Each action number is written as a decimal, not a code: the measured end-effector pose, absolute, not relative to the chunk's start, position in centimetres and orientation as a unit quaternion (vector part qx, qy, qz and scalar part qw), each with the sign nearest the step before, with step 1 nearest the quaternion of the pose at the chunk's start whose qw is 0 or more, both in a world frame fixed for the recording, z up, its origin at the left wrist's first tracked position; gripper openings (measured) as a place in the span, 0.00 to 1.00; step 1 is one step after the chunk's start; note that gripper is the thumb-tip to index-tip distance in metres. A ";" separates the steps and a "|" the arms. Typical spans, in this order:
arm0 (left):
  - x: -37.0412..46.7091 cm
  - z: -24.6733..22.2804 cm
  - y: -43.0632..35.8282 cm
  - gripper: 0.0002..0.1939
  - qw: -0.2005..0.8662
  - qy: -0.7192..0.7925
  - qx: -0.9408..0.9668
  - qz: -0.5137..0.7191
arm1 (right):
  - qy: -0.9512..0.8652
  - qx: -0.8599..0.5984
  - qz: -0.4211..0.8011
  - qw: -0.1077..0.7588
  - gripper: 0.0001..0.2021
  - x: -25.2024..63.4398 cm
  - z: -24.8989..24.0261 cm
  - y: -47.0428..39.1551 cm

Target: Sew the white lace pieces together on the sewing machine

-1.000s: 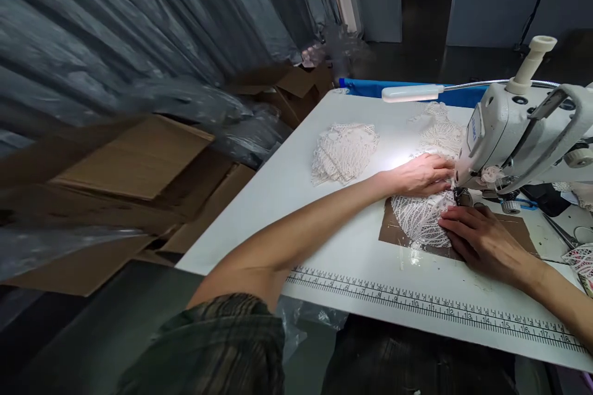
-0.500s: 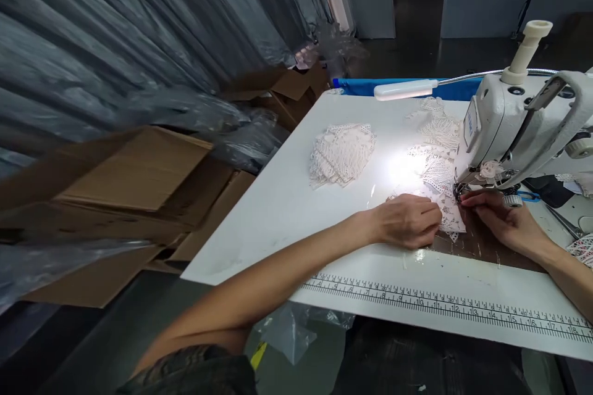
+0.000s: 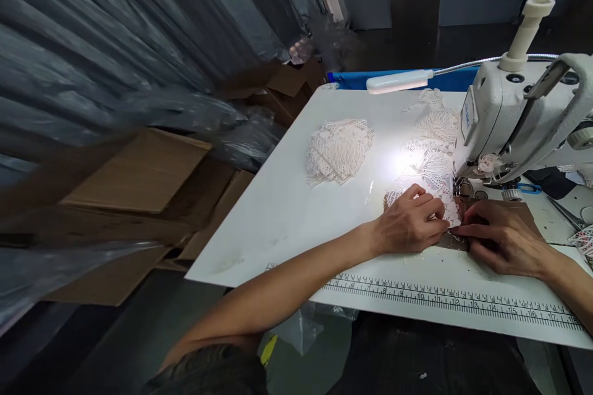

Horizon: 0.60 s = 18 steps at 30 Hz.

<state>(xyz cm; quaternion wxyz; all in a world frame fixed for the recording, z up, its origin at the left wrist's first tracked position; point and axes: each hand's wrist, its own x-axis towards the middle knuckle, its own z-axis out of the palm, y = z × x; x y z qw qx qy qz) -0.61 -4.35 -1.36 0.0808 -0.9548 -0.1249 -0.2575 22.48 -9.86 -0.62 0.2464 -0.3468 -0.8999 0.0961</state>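
White lace fabric [image 3: 428, 163] runs along the table toward me, passing beside the needle area of a white sewing machine [image 3: 493, 111]. My left hand [image 3: 412, 220] is closed on the near end of the lace, fingers curled and pressed down. My right hand [image 3: 503, 236] pinches the lace's near right corner with thumb and forefinger, close to the left fingertips. Beneath both hands lies a brown plate [image 3: 521, 213]. The presser foot [image 3: 458, 186] stands just beyond the lace edge; whether it touches the lace I cannot tell.
A stack of lace pieces [image 3: 340, 151] lies left of the machine. Scissors [image 3: 567, 215] rest at the right. A printed ruler [image 3: 417, 296] follows the table's front edge. A lamp [image 3: 401, 81] hangs over the far side. Open cardboard boxes [image 3: 139, 166] stand left of the table.
My right hand has moved from the presser foot toward me and now grips the lace corner. My left hand's fingers have shifted on the lace. The view has tilted slightly.
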 end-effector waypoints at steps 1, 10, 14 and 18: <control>-0.6 -1.4 -4.4 0.09 0.085 -0.106 -0.957 -0.257 | -0.899 -0.352 0.097 0.242 0.15 22.4 -0.6 -10.0; -0.6 -1.8 -4.1 0.11 0.023 -0.076 -0.969 -0.234 | -0.860 -0.404 0.178 0.258 0.16 23.4 -0.7 -9.6; -0.6 -1.9 -4.0 0.11 0.045 -0.060 -0.960 -0.270 | -0.877 -0.427 0.057 0.214 0.19 23.7 -1.6 -8.9; -0.9 -1.7 -3.6 0.14 0.067 -0.021 -0.969 -0.236 | -0.896 -0.416 -0.029 0.154 0.18 22.8 -1.7 -8.9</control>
